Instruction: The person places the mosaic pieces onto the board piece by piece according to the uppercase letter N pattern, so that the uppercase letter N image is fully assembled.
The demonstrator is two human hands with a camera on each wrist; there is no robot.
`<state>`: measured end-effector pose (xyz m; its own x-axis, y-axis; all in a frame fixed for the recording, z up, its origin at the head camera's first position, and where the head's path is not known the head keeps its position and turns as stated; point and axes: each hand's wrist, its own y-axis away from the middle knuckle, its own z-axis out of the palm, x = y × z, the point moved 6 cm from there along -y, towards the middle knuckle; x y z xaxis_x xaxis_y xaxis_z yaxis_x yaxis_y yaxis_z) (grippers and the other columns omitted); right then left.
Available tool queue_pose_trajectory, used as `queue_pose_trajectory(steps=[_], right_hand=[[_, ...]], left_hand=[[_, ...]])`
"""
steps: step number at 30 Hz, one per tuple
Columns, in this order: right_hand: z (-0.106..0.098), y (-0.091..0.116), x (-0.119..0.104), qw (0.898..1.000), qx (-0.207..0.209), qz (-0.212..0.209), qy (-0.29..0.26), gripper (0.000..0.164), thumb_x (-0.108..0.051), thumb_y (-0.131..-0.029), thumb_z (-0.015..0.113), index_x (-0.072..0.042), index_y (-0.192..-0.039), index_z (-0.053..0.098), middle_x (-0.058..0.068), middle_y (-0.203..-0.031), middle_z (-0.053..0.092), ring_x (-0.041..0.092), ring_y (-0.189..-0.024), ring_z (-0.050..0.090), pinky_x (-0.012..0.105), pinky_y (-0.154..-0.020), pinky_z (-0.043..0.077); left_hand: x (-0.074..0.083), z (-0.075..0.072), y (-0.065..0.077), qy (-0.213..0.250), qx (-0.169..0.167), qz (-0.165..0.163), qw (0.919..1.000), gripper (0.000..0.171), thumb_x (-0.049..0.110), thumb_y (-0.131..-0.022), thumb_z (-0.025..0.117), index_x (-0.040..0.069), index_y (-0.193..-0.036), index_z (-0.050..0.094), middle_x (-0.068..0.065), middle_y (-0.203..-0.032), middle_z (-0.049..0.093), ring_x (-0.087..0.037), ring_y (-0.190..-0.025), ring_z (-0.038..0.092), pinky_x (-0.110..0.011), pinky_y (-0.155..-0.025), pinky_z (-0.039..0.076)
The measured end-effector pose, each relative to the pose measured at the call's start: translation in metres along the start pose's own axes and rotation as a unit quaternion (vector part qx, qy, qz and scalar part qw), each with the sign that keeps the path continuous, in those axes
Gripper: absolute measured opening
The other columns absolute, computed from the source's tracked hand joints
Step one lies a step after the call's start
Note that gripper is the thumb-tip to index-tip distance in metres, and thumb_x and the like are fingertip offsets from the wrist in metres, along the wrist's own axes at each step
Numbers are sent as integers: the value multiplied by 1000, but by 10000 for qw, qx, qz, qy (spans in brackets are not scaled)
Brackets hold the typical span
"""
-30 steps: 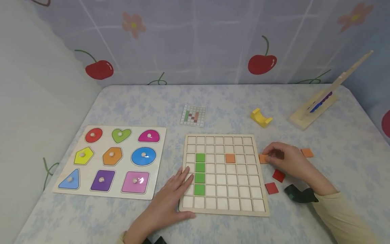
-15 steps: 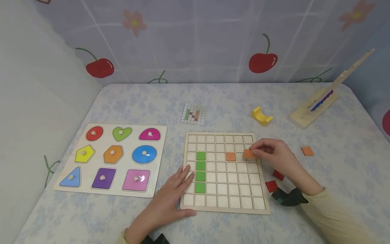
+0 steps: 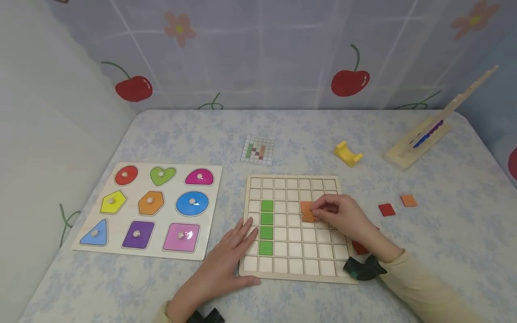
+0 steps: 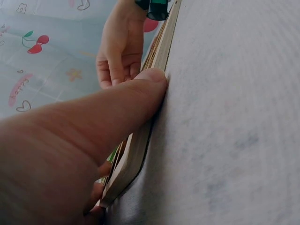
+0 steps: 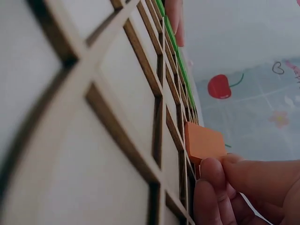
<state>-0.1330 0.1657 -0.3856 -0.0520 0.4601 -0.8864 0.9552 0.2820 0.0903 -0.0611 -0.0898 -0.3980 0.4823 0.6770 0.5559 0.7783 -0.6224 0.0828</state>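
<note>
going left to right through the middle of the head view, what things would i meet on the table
Shape puzzle board → gridded wooden board → fully visible red tile → loose orange tile

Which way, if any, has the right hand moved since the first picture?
Yes, left: the right hand went from beside the board to over it.

Soft, muted light falls evenly over the tabletop (image 3: 137, 289), with small white glints on the blue oval (image 3: 183, 205) and pink square (image 3: 171, 242).
Shadow hugs the grid board (image 4: 136, 152) in the left wrist view; its nearest part blurs in the right.
</note>
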Motion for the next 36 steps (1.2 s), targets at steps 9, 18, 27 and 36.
queue_pose_trajectory(steps=[9,18,27,36], right_hand=[[2,4,-9,9947,36,-593,835,9,-3,-81,72,-11,-83,70,-7,-80,64,9,-72,60,25,-65,52],[-8,7,-16,9896,254,-798,1165,12,-3,-81,72,-11,-89,72,-6,-87,65,11,-78,62,27,-69,52],[-90,27,15,9865,1000,123,1289,20,-18,-90,65,-5,-105,69,8,-99,64,16,-78,58,25,-58,52],[-158,60,87,9725,1065,1354,1569,47,-32,-92,59,1,-124,56,12,-113,59,-11,-78,49,12,-64,44]], left_hand=[[0,-1,0,15,5,-12,10000,101,54,-73,72,12,-149,22,3,-156,2,-14,-140,-4,-38,-111,12],[0,-1,0,-37,20,44,10000,100,54,-74,72,11,-149,23,1,-156,3,-16,-140,-2,-38,-111,13],[1,0,0,-65,140,174,9997,100,55,-74,71,9,-149,25,-2,-156,6,-19,-140,0,-42,-110,15],[0,0,0,-49,139,194,9997,100,56,-74,70,9,-149,24,-2,-156,5,-18,-140,-1,-42,-110,14]])
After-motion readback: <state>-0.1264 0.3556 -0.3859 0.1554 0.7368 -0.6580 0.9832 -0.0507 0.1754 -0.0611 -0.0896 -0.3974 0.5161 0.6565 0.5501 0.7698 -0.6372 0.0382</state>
